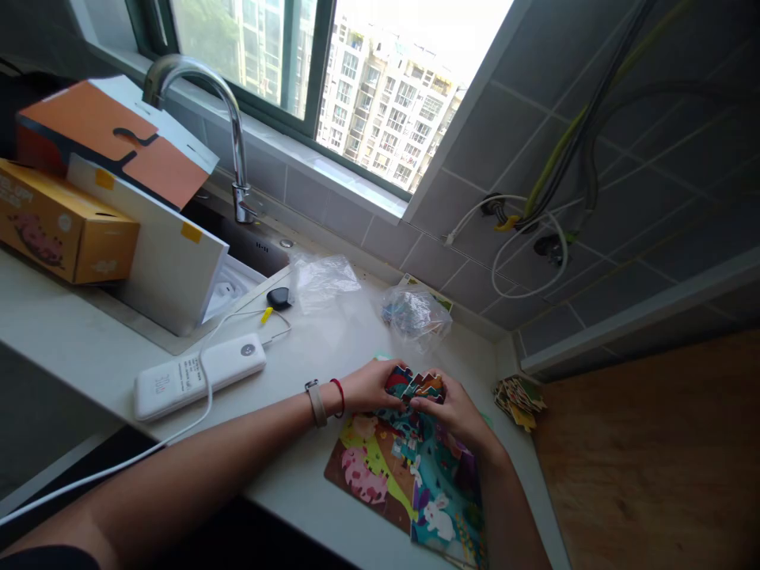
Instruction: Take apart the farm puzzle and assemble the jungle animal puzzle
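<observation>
A colourful jigsaw puzzle (409,479) with pigs and a rabbit lies on the white counter (309,348) in front of me. My left hand (371,385) and my right hand (454,410) meet at its far edge. Both pinch a small cluster of joined puzzle pieces (416,384) between their fingertips, just above the puzzle. A watch and a red band sit on my left wrist.
A pile of loose pieces (519,396) lies right of the puzzle. Two plastic bags (412,313) lie behind it, one with pieces inside. A white power bank (199,376) with cable lies left. Boxes (107,206) stand over the sink by a tap (231,119).
</observation>
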Motion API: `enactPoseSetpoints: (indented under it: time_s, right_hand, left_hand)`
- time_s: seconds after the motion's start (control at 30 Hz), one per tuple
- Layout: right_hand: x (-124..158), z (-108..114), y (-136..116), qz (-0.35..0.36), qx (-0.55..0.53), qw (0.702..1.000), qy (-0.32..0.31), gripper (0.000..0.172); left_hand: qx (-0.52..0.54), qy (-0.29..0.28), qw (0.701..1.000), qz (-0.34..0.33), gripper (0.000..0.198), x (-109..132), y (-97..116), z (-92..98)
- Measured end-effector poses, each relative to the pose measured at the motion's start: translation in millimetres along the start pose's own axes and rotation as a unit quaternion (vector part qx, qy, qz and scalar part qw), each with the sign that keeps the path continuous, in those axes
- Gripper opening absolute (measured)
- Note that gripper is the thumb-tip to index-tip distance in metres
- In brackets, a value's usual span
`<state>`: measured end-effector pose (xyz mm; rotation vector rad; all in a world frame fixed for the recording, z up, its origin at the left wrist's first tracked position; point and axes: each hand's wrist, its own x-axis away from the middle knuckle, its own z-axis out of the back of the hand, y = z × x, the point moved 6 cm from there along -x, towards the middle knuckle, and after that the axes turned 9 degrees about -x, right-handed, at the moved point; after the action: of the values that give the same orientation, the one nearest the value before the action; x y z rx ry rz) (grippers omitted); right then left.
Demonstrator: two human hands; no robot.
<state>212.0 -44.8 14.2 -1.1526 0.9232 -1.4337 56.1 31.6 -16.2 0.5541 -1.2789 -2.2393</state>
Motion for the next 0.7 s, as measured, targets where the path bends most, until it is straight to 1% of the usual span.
enactPoseSetpoints:
  time_s: [0.1,0.2,0.3,0.47,0.53,0.6,0.7]
  right_hand:
    - [-1,-1,8,0.006,-0.054,0.998,0.017,0.045]
    - [0,-2,12,0.022,-0.083,0.995,0.045,0.048]
    - [2,0,11,0.049,-0.097,0.991,0.077,0.045]
    - [3,3,16,0.052,-0.164,0.979,0.106,0.048]
    - [2,3,18,0.06,-0.19,0.973,0.117,0.05]
    - [2,3,17,0.068,-0.21,0.967,0.126,0.053]
    - [5,6,11,0.08,-0.246,0.955,0.143,0.054]
  left_hand:
    - [0.044,-0.036,0.998,0.031,0.034,0,-1,-4.9]
    - [0.039,-0.047,0.997,0.048,0.027,1,-2,-4.5]
    - [0.032,-0.042,0.997,0.047,0.028,1,0,-2.6]
    - [0.125,-0.067,0.987,0.071,0.036,2,0,-7.0]
    - [0.14,-0.072,0.984,0.085,0.04,2,-1,-8.5]
    - [0.145,-0.068,0.983,0.094,0.044,1,-4,-9.1]
    - [0.156,-0.042,0.982,0.098,0.05,-2,-11,-8.1]
